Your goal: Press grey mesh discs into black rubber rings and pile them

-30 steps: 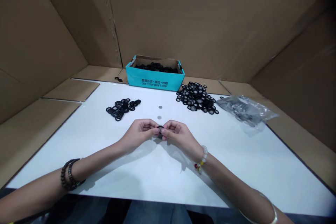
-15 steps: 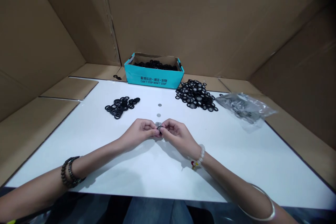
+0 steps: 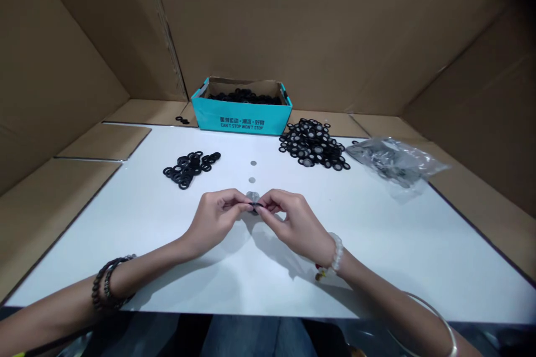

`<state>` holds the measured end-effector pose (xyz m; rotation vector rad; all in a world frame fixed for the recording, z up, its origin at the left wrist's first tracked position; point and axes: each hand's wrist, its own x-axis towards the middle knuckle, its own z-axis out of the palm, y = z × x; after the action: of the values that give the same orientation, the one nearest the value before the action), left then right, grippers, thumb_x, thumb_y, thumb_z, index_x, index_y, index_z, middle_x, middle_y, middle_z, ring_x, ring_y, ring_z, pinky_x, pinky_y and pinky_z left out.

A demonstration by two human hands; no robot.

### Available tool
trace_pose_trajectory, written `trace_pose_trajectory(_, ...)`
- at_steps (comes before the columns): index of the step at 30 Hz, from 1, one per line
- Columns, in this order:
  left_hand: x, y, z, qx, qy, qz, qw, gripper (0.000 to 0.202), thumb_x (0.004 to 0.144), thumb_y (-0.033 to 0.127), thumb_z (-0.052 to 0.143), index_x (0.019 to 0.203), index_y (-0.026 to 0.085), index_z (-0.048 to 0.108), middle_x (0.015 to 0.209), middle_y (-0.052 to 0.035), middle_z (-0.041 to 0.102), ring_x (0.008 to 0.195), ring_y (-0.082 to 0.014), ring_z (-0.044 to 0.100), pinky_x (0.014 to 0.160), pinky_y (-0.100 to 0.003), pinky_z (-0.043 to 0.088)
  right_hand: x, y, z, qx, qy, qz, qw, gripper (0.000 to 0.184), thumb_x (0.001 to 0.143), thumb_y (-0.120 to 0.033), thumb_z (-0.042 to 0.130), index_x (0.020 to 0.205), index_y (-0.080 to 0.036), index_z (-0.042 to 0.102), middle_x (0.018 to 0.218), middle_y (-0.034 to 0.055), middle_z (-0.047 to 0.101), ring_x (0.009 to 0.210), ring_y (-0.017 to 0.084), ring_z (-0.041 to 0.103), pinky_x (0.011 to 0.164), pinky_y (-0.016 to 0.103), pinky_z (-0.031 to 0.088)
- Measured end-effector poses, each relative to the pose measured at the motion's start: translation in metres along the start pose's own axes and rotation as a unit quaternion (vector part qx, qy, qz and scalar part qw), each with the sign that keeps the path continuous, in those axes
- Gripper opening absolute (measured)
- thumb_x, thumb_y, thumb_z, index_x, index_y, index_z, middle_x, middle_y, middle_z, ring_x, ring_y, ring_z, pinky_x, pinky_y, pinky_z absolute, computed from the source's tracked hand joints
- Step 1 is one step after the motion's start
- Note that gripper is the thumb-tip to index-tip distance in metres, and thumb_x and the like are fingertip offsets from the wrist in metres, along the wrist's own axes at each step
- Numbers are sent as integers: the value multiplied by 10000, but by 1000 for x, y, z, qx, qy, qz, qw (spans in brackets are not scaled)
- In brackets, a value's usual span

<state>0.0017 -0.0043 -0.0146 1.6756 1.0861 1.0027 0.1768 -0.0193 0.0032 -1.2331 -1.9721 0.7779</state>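
My left hand [image 3: 216,216] and my right hand [image 3: 293,222] meet over the middle of the white table [image 3: 377,245]. Both pinch one small black ring with a grey mesh disc [image 3: 253,199] between their fingertips. Two loose grey discs [image 3: 252,180] lie just beyond the hands. A pile of plain black rings [image 3: 189,162] sits to the far left of them. A larger pile of black rings with grey centres [image 3: 315,149] sits to the far right.
A teal box [image 3: 240,117] holding more black rings stands at the back. A clear plastic bag [image 3: 393,163] of parts lies at the right edge. Cardboard walls [image 3: 318,28] surround the table, and two stray rings [image 3: 181,120] lie on cardboard left of the box.
The hands stay joined on the small ring; the grey disc now shows at the fingertips. The camera view has shifted slightly, and my right wrist has turned outward.
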Motion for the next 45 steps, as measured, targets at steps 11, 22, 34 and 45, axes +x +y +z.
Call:
trace_pose_trajectory(11, 2, 1, -1, 5, -25, -1, 1000, 88, 719, 159, 659, 668, 184, 726, 709, -11, 745, 662, -159, 673, 646, -227, 523, -1, 0, -8, 22, -56, 35, 998, 113, 798, -144, 546, 707, -146, 613, 642, 12, 625, 581, 108, 535, 552, 223, 399)
trace_pose_trajectory(22, 8, 3, 2, -173, -71, -133, 973, 165, 738, 276, 679, 757, 137, 591, 738, -11, 638, 688, -125, 603, 657, -228, 460, 5, 15, 2, 232, -40, 123, 964, 170, 768, -275, 628, 686, -154, 542, 622, 0, 588, 575, 107, 552, 544, 232, 435)
trace_pose_trajectory(34, 5, 1, 1, -21, -113, -59, 992, 127, 826, 267, 529, 770, 153, 534, 706, -12, 564, 689, -146, 559, 659, -255, 439, -4, 9, 11, 40, 25, -37, 998, 174, 870, -205, 476, 698, -183, 490, 654, -5, 511, 605, 114, 465, 577, 241, 371)
trace_pose_trajectory(45, 4, -10, 3, 23, -105, -58, 993, 112, 814, 235, 514, 749, 159, 564, 707, -22, 609, 702, -163, 598, 677, -278, 485, -11, 15, 21, -6, 43, -41, 998, 170, 881, -211, 447, 714, -193, 470, 672, 16, 514, 612, 133, 474, 565, 255, 379)
